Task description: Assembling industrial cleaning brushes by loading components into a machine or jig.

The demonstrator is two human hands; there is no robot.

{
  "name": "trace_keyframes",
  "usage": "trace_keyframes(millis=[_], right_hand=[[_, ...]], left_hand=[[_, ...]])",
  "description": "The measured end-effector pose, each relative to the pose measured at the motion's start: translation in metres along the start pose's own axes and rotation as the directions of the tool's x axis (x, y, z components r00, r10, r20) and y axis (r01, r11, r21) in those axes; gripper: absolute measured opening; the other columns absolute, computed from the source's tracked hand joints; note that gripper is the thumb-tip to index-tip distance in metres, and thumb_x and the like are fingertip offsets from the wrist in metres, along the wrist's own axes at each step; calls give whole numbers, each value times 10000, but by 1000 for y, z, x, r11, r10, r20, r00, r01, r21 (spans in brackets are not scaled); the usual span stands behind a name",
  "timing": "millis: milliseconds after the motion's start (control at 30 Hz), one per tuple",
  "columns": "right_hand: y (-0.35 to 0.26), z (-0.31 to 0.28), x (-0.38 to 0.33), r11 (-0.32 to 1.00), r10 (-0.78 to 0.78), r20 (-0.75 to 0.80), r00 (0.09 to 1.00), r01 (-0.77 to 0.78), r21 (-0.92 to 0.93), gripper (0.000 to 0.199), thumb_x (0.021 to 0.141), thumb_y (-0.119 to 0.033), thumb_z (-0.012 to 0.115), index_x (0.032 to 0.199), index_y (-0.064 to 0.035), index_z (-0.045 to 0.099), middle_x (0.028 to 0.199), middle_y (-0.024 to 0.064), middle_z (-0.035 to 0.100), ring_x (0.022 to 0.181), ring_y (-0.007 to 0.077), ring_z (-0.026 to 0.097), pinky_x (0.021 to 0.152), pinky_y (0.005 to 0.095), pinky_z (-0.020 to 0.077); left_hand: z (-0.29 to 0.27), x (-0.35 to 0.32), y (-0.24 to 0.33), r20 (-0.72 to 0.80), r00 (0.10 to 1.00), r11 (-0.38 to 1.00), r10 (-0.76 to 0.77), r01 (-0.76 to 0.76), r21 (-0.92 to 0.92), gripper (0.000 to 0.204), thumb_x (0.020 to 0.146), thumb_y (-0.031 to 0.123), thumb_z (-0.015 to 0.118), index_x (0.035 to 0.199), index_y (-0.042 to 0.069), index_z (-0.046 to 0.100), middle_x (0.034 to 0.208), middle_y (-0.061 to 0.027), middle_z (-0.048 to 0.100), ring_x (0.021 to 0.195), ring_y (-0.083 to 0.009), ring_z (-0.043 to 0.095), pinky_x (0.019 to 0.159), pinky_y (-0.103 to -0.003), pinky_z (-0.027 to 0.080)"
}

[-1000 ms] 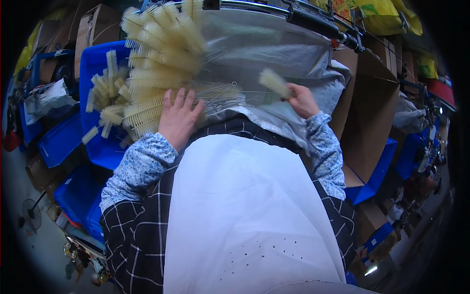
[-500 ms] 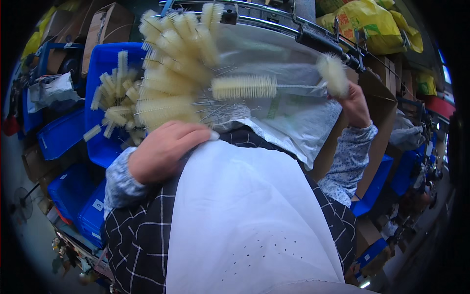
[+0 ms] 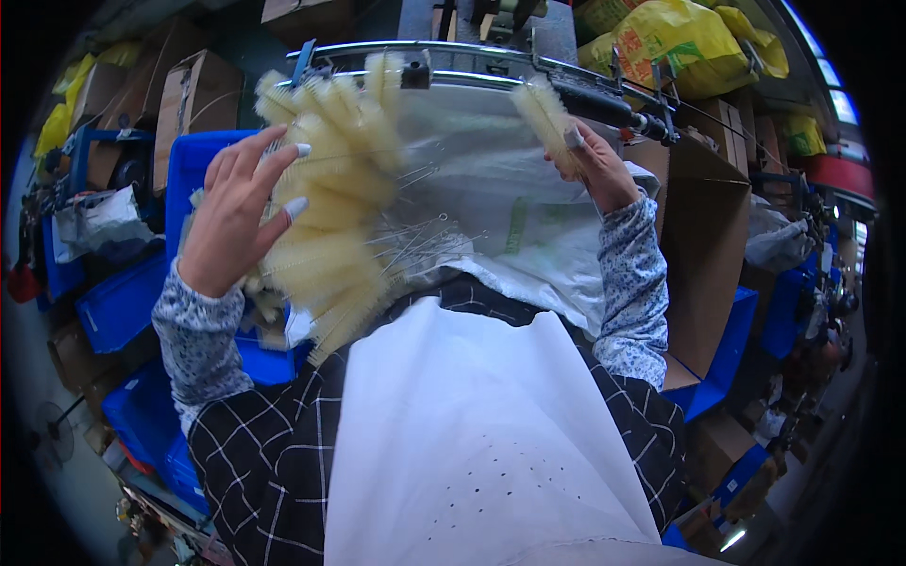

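Observation:
My left hand (image 3: 231, 217) is raised with its fingers spread, resting against a heap of cream bottle brushes (image 3: 326, 217) with thin wire stems. The heap lies on a clear plastic sheet (image 3: 491, 208) stretched over a metal frame (image 3: 425, 52). My right hand (image 3: 595, 160) is lifted at the upper right and grips a single cream bottle brush (image 3: 547, 118) by its stem, bristle end pointing up to the left. A white apron (image 3: 472, 443) over a checked garment fills the lower middle.
Blue plastic crates (image 3: 123, 302) stand at the left and lower left. Brown cardboard boxes (image 3: 703, 236) sit at the right, another carton (image 3: 193, 90) at the upper left. Yellow sacks (image 3: 689, 42) lie at the top right. A black tool (image 3: 604, 104) rests along the frame.
My right hand has lifted one brush up and across to the upper right. My left hand has moved from the apron's edge up onto the brush heap, fingers spreading.

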State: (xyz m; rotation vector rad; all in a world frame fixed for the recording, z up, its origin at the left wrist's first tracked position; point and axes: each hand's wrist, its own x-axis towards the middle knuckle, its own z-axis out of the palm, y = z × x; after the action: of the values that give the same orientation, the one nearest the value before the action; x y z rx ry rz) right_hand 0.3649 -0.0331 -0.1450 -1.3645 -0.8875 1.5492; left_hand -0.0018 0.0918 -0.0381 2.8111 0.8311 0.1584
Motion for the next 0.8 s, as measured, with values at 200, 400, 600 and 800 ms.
trace_keyframes(millis=[200,400,600,800], right_hand=[[-24,-27,15,794,-474,-189,860,326,-513,432,734,-8,555,1141,-105,447,1080,60,504,1012,176,466,870,273,367],[-28,-68,80,57,-736,-191,650,-221,-974,325,744,-102,485,1018,-266,546,933,24,530,838,227,496,747,349,393],[-16,-78,107,62,-696,-236,678,-271,-961,330,771,-115,458,1024,-309,546,955,-2,509,850,199,478,760,332,379],[-21,-74,106,93,-705,-236,669,-243,-966,331,748,-75,495,1025,-245,554,959,16,518,881,220,476,776,341,382]], left_hand=[[16,73,-12,185,977,990,107,-89,-107,378,712,114,594,1058,78,447,1145,-114,430,1036,-288,439,889,-370,336],[58,105,-9,526,850,998,-31,54,-29,327,716,155,572,1015,74,465,1005,-122,479,898,-287,500,782,-350,402],[64,102,-18,485,871,968,71,58,-246,284,680,69,538,959,68,488,938,-149,509,898,-291,500,770,-366,405],[50,103,-18,444,894,898,66,140,-416,279,657,19,519,933,56,493,926,-98,507,726,-202,488,653,-286,413]])
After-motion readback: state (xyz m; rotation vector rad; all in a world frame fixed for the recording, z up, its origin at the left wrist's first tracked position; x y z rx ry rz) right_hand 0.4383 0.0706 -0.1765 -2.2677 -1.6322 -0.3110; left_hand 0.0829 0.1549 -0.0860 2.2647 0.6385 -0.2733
